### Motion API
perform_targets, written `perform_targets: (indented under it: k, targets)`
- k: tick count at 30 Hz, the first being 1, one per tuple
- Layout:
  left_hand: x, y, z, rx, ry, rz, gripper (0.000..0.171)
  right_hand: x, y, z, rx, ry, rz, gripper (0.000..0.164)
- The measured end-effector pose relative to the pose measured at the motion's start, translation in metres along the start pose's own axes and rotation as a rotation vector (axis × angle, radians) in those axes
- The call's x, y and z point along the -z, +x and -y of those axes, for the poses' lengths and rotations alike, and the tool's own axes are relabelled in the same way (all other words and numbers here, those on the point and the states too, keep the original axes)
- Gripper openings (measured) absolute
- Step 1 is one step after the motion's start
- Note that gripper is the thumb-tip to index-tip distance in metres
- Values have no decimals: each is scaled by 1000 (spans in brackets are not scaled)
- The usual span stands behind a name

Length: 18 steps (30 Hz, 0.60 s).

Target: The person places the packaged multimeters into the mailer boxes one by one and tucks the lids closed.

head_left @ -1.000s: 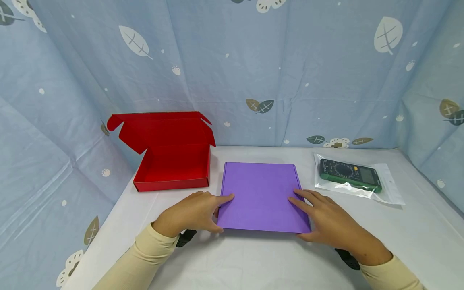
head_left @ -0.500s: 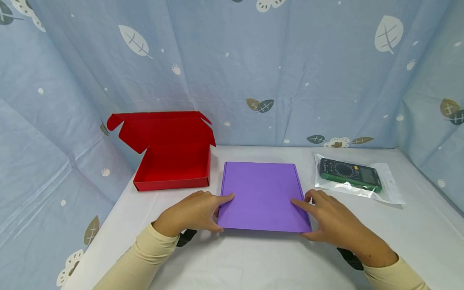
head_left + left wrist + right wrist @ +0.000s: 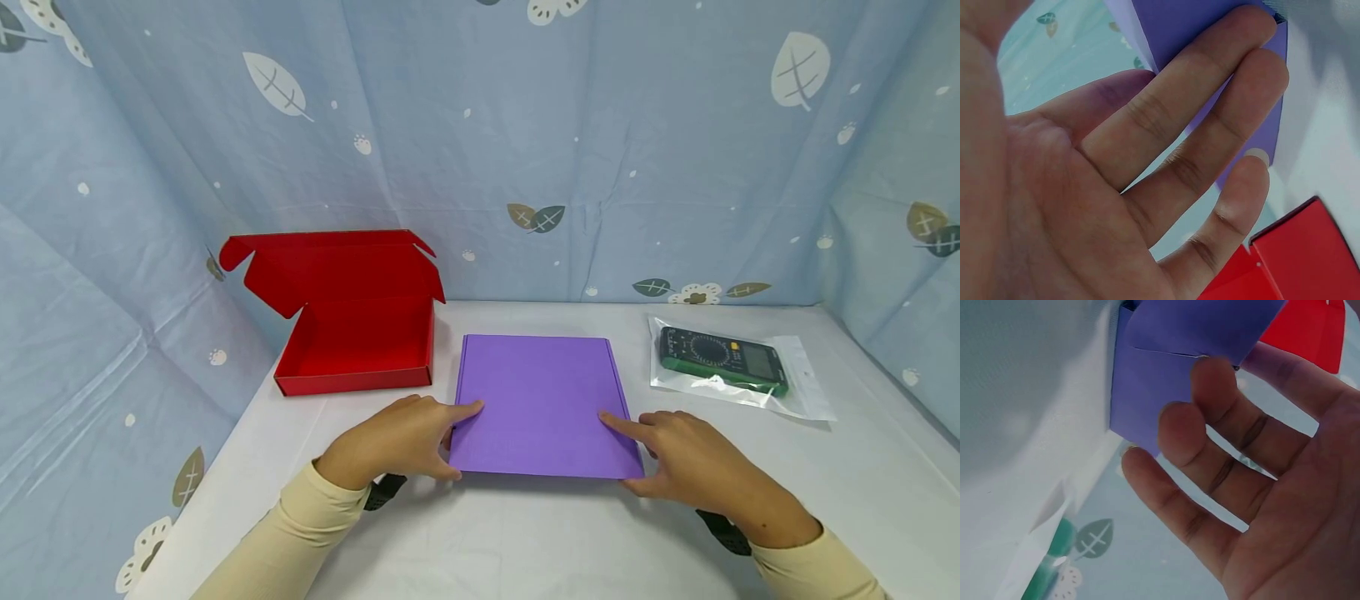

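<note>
1. Purple box (image 3: 543, 400) sits flat and shut-looking on the white desk (image 3: 525, 542), in the middle, between the two hands.
2. At its near left corner, the left hand (image 3: 390, 442) has its fingers spread wide: index finger lying on the top, thumb by the front corner. The left wrist view shows the other fingers nearly straight along the side wall, not wrapped round it.
3. At the near right corner, the right hand (image 3: 697, 467) is spread much the same way, index fingertip on the top and thumb low at the front. The right wrist view shows the other fingertips at or very near the side wall; contact there is hard to tell.
4. A second ago two right fingertips lay on the top; now only one does, and the others have dropped beside the wall. The box has not visibly shifted. I judge this a change of hold that makes the two hands match, rather than a move of the box.
5. Beyond the left hand, the red box (image 3: 352, 382) stands with its lid up; beyond the right lies a bagged multimeter (image 3: 722, 360).
</note>
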State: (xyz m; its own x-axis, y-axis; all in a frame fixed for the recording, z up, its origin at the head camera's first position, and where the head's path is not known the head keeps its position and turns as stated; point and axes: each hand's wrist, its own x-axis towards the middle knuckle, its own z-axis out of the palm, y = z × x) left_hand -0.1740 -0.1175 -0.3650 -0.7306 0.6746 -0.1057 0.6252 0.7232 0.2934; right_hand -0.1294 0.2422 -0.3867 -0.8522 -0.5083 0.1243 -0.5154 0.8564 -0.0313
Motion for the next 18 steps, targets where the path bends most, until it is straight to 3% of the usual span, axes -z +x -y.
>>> perform_targets:
  k: [13,18]
  targets:
    - [0,0,0,9,-15,13,88,-2,0,-2,17,62,1,73]
    - [0,0,1,5,-21,11,88,-1,1,-1,1,120,50,76]
